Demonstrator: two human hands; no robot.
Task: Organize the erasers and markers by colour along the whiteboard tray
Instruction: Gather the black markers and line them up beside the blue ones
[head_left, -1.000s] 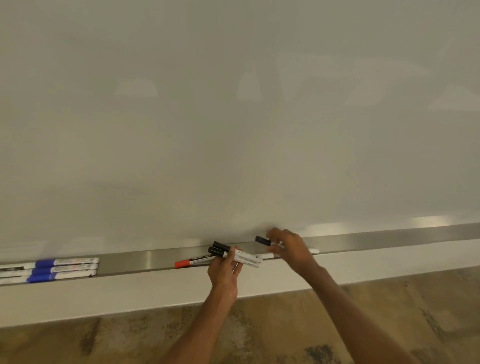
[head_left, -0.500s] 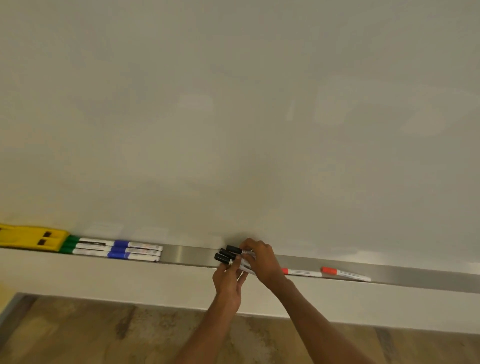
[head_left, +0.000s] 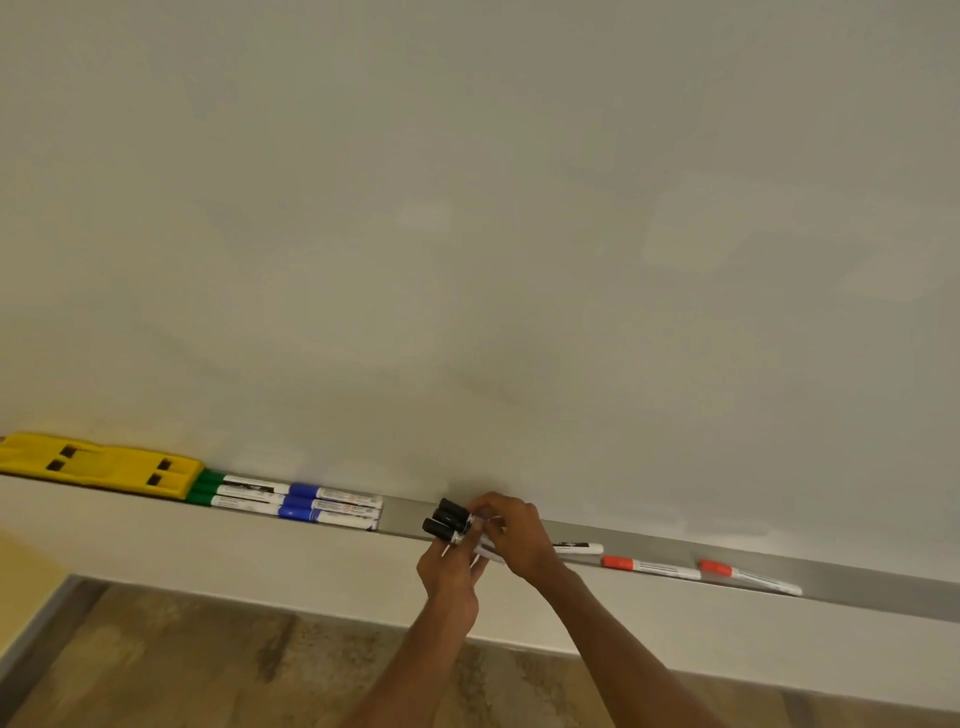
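Note:
Three black-capped markers (head_left: 448, 519) are bunched together over the metal whiteboard tray (head_left: 405, 517). My left hand (head_left: 451, 579) grips them from below, and my right hand (head_left: 514, 535) pinches their white barrels from above. Left of them on the tray lie blue-capped markers (head_left: 332, 506), then green-capped markers (head_left: 228, 492), then two yellow erasers (head_left: 98, 465) at the far left. To the right of my hands lie two red-capped markers (head_left: 649, 567), (head_left: 748, 576).
The large blank whiteboard (head_left: 467, 234) fills the view above the tray. A pale wall strip runs under the tray, with brown patterned floor (head_left: 208, 665) below. A stretch of bare tray extends to the right (head_left: 883, 587).
My right hand has brought a third black marker to the two in my left hand. The view has swung left, bringing the blue and green markers and yellow erasers into sight.

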